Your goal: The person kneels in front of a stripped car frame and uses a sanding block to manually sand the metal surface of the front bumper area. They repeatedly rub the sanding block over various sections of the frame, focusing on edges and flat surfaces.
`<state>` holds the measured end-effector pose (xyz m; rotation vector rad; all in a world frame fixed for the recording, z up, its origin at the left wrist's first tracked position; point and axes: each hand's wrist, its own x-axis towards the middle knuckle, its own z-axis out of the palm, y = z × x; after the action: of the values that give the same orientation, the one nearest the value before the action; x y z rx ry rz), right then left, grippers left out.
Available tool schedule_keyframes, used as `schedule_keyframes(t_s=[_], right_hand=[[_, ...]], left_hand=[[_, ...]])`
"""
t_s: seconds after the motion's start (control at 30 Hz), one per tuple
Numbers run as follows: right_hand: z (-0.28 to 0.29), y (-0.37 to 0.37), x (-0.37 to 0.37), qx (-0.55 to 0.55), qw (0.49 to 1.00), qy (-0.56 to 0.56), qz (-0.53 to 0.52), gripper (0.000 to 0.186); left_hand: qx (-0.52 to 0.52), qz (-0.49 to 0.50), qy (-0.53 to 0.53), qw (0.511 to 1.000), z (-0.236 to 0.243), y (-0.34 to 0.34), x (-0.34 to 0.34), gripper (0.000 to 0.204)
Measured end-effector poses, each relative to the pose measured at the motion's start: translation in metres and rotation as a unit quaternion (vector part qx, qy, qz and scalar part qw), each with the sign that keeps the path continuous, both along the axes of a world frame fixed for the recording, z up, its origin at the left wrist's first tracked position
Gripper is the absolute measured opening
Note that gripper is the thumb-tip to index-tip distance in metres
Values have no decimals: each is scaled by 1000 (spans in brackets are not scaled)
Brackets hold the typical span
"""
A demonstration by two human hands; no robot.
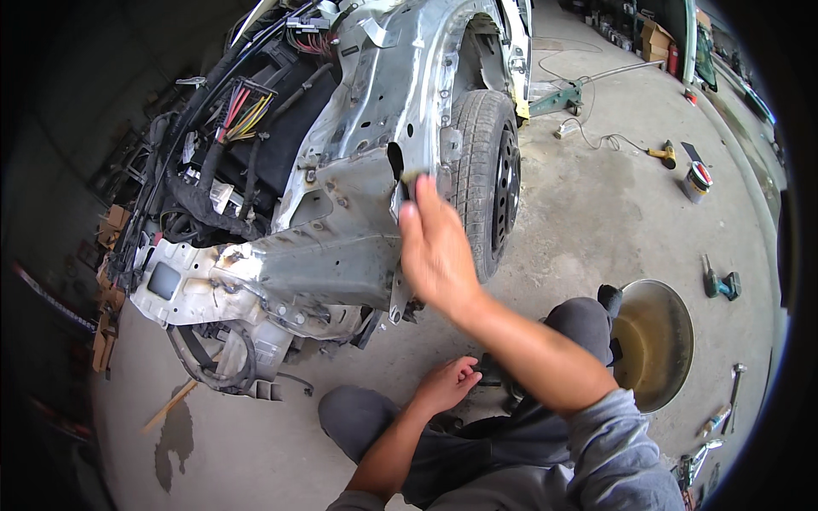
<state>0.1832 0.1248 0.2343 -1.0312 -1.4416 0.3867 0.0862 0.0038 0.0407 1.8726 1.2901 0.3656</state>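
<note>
I see right hand (439, 251) curled, motion-blurred, pinching small dark piece (412, 186) at edge of bare, scuffed grey sheet-metal car body (362, 189), near treaded dark rubber tyre (477, 162). Left hand (447, 385) half-curled between bent knees (356, 419); whether gripping anything, I cannot tell. Round metal basin (682, 328), brownish inside, at right.

The right hand (439, 255) pinches a small dark thing (412, 187) by the gray metal car body (332, 264). The left hand (445, 386) is low, near the knees, its fingers loosely bent. A black tire (477, 170) stands beside the metal. Colored wires (247, 111) (red and yellow ones!) poke up. A big round bowl (677, 332) sits on the floor (579, 230).
</note>
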Motion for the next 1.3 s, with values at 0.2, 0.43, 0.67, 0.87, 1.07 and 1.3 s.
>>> schedule_keyframes(t_s=[0.2, 0.43, 0.67, 0.87, 1.07, 1.3], right_hand=[[2, 5, -2, 8, 997, 70, -11, 45], [-18, -25, -19, 62, 996, 66, 15, 43], [41, 35, 13, 69, 992, 109, -12, 43], [8, 1, -3, 112, 990, 79, 34, 43], [21, 25, 2, 142, 987, 76, 21, 44], [39, 58, 23, 46, 987, 154, 25, 47]], left_hand=[[-5, -5, -25, 1000, -14, 6, 7, 32], [11, 12, -29, 999, -39, 2, -17, 34], [-31, 2, -20, 999, -16, 7, 6, 40], [33, -16, -19, 999, -40, 10, -2, 37], [-37, 2, -6, 999, -29, 9, -3, 38], [-30, 1, -32, 999, -10, 10, 12, 31]])
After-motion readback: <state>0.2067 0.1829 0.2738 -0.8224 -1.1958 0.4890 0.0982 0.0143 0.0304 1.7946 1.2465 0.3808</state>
